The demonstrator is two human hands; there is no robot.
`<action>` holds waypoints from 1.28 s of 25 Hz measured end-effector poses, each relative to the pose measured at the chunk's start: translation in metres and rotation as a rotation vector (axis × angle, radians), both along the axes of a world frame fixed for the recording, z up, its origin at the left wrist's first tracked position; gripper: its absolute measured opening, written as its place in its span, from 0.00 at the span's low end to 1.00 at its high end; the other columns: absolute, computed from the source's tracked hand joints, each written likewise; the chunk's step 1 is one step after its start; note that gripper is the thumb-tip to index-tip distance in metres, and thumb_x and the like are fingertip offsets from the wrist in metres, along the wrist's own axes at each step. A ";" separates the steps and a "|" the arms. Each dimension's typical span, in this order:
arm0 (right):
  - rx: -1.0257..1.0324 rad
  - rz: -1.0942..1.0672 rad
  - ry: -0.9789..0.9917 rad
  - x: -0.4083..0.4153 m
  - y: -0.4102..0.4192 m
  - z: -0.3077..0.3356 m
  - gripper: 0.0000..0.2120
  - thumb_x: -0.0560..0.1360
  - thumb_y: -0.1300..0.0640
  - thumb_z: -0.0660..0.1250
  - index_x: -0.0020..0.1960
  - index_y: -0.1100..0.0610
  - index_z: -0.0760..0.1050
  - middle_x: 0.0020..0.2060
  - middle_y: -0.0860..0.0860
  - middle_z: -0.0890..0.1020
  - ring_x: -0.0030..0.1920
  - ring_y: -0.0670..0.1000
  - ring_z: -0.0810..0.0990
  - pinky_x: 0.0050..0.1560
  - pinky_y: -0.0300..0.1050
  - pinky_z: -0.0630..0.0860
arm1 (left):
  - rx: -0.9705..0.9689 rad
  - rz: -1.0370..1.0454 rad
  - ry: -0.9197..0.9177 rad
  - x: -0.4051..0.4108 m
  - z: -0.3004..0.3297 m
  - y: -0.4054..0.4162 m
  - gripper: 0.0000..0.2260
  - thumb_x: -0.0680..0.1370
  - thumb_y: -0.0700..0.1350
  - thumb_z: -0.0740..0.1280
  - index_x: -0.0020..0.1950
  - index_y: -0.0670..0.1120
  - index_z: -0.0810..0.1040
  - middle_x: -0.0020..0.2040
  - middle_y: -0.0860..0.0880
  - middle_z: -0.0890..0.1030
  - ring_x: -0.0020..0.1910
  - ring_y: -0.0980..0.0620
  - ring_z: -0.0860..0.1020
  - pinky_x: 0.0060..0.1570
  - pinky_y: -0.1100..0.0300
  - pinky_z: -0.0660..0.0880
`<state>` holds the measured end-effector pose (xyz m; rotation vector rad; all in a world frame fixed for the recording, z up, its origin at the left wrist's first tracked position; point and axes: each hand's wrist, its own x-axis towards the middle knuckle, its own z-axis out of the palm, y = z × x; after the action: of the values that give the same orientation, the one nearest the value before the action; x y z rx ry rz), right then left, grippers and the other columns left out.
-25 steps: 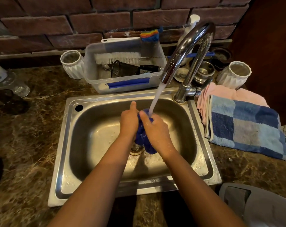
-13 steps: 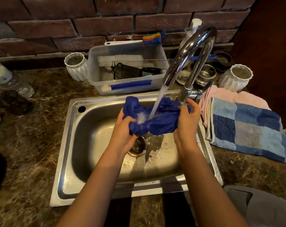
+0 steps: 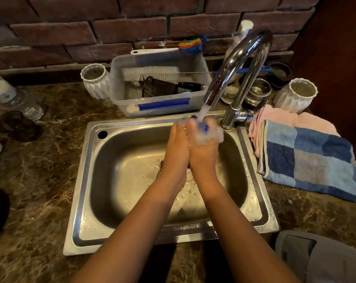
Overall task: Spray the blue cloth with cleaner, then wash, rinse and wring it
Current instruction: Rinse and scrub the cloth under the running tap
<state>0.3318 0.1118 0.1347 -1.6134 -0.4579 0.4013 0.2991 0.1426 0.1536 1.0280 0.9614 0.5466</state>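
Brick wall behind sink point(image 3: 111, 127). Cloth point(image 3: 204, 127) is bunched, mostly hidden, gripped by left hand point(image 3: 177, 144) and right hand point(image 3: 203, 146), fingers curled round it. Best turned under the stream point(image 3: 203, 112) so every fold is rinsed.

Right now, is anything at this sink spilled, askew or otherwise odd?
Nothing stands out. Both hands, left hand and right hand, press the bunched blue cloth together under the running tap, and the water falls into the sink. The checked towel overhangs the sink's right rim slightly, but lies flat.
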 end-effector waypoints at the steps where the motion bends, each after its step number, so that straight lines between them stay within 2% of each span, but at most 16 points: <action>1: -0.099 -0.017 -0.010 0.003 0.002 0.003 0.08 0.76 0.57 0.63 0.54 0.55 0.72 0.50 0.57 0.77 0.50 0.52 0.77 0.49 0.42 0.72 | 0.085 -0.012 0.050 0.002 -0.002 0.000 0.06 0.80 0.48 0.57 0.50 0.54 0.73 0.45 0.51 0.78 0.45 0.54 0.77 0.42 0.61 0.74; 3: -0.354 0.020 0.032 0.011 0.008 0.008 0.12 0.78 0.55 0.60 0.58 0.60 0.72 0.49 0.56 0.79 0.50 0.53 0.78 0.49 0.42 0.71 | 0.217 -0.036 0.160 0.001 -0.009 0.001 0.08 0.81 0.48 0.55 0.54 0.50 0.72 0.43 0.52 0.77 0.43 0.54 0.77 0.36 0.66 0.74; 4: -0.419 0.045 0.159 0.017 0.011 0.005 0.13 0.78 0.53 0.60 0.57 0.60 0.73 0.47 0.55 0.80 0.49 0.53 0.79 0.48 0.43 0.72 | 0.280 -0.061 0.225 -0.002 -0.013 0.001 0.08 0.81 0.49 0.55 0.54 0.48 0.71 0.42 0.52 0.77 0.42 0.53 0.78 0.34 0.66 0.75; 7: -0.296 0.070 0.815 0.032 0.008 -0.001 0.09 0.75 0.55 0.64 0.50 0.60 0.76 0.41 0.55 0.79 0.44 0.53 0.79 0.46 0.46 0.76 | 0.563 -0.245 0.400 -0.017 -0.023 -0.004 0.05 0.80 0.48 0.57 0.54 0.50 0.68 0.46 0.48 0.77 0.43 0.49 0.79 0.40 0.55 0.79; 9: -0.143 -0.003 1.079 0.043 -0.001 -0.014 0.10 0.73 0.56 0.66 0.51 0.61 0.76 0.46 0.59 0.81 0.46 0.55 0.80 0.53 0.51 0.76 | 0.707 -0.322 0.335 -0.028 -0.028 -0.012 0.10 0.78 0.41 0.60 0.58 0.51 0.69 0.54 0.49 0.76 0.50 0.53 0.77 0.48 0.60 0.76; 11: -0.001 0.041 1.172 0.049 -0.012 -0.023 0.11 0.74 0.55 0.61 0.52 0.59 0.76 0.47 0.60 0.82 0.46 0.57 0.80 0.53 0.54 0.75 | 0.556 -0.247 0.172 -0.035 -0.029 -0.012 0.22 0.76 0.34 0.60 0.66 0.52 0.68 0.62 0.51 0.74 0.59 0.56 0.74 0.58 0.63 0.72; 13: 0.109 0.170 1.251 0.039 -0.024 -0.023 0.15 0.72 0.54 0.55 0.48 0.59 0.77 0.43 0.59 0.82 0.45 0.56 0.78 0.53 0.54 0.72 | 0.368 -0.178 0.030 -0.035 -0.029 -0.006 0.23 0.75 0.36 0.58 0.70 0.50 0.66 0.67 0.50 0.72 0.65 0.54 0.71 0.65 0.59 0.69; 15: 0.239 0.235 1.282 0.024 -0.024 -0.014 0.16 0.71 0.54 0.55 0.51 0.59 0.76 0.45 0.57 0.80 0.47 0.54 0.77 0.55 0.50 0.71 | 0.495 -0.210 0.046 -0.031 -0.033 -0.006 0.21 0.75 0.47 0.56 0.68 0.53 0.67 0.70 0.53 0.69 0.71 0.54 0.64 0.73 0.51 0.55; 17: 0.296 0.186 1.190 0.011 -0.016 -0.005 0.17 0.75 0.49 0.57 0.57 0.58 0.76 0.49 0.56 0.81 0.52 0.53 0.79 0.55 0.47 0.75 | 0.685 -0.190 0.180 -0.025 -0.037 -0.008 0.20 0.74 0.58 0.53 0.65 0.60 0.66 0.70 0.57 0.65 0.73 0.54 0.58 0.72 0.47 0.42; 19: 0.220 0.121 1.037 -0.001 -0.006 0.004 0.18 0.77 0.45 0.58 0.58 0.56 0.75 0.50 0.54 0.81 0.53 0.52 0.80 0.52 0.44 0.77 | 0.672 -0.066 0.165 -0.021 -0.038 -0.006 0.17 0.74 0.58 0.56 0.62 0.59 0.68 0.67 0.54 0.68 0.69 0.49 0.66 0.71 0.45 0.57; 21: 0.187 0.052 0.915 -0.007 0.001 0.005 0.13 0.78 0.49 0.58 0.57 0.55 0.74 0.45 0.53 0.80 0.48 0.49 0.79 0.48 0.42 0.76 | 0.657 0.033 0.140 -0.016 -0.035 -0.003 0.12 0.75 0.53 0.62 0.57 0.56 0.70 0.59 0.50 0.71 0.60 0.49 0.72 0.59 0.55 0.73; 24: -0.013 0.034 0.631 -0.005 0.009 0.008 0.13 0.78 0.52 0.58 0.58 0.57 0.72 0.47 0.55 0.78 0.49 0.52 0.78 0.52 0.45 0.75 | 0.673 0.045 0.161 -0.007 -0.024 0.000 0.07 0.77 0.42 0.65 0.54 0.50 0.71 0.56 0.46 0.71 0.50 0.56 0.73 0.46 0.75 0.70; 26: -0.257 0.057 0.313 -0.001 0.012 0.013 0.13 0.77 0.50 0.58 0.55 0.56 0.72 0.49 0.56 0.78 0.50 0.53 0.79 0.53 0.49 0.77 | 0.599 0.030 0.138 -0.005 -0.020 0.001 0.09 0.76 0.39 0.65 0.52 0.50 0.69 0.56 0.45 0.70 0.45 0.61 0.73 0.44 0.79 0.70; 28: -0.367 0.025 0.095 0.002 0.009 0.019 0.10 0.78 0.50 0.58 0.52 0.55 0.72 0.41 0.50 0.77 0.42 0.47 0.77 0.44 0.41 0.74 | 0.516 -0.005 0.152 -0.003 -0.021 0.005 0.11 0.75 0.37 0.65 0.56 0.46 0.69 0.56 0.49 0.72 0.47 0.64 0.74 0.48 0.77 0.71; 30: -0.227 0.028 0.123 0.000 0.003 0.017 0.05 0.79 0.52 0.57 0.49 0.52 0.69 0.36 0.45 0.74 0.37 0.43 0.75 0.38 0.37 0.70 | 0.341 0.003 0.153 -0.001 -0.023 0.010 0.05 0.77 0.38 0.62 0.53 0.43 0.73 0.48 0.51 0.78 0.40 0.69 0.76 0.48 0.70 0.76; 32: -0.101 0.120 0.172 -0.010 -0.004 0.011 0.06 0.80 0.57 0.53 0.55 0.50 0.67 0.40 0.45 0.75 0.41 0.44 0.76 0.39 0.38 0.73 | -0.027 0.127 0.083 0.003 -0.018 0.022 0.06 0.79 0.42 0.59 0.48 0.43 0.75 0.38 0.48 0.77 0.33 0.62 0.78 0.38 0.61 0.76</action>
<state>0.3220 0.1079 0.1457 -1.6365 -0.4098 0.6579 0.3016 0.1645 0.1355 0.9762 1.1098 0.5984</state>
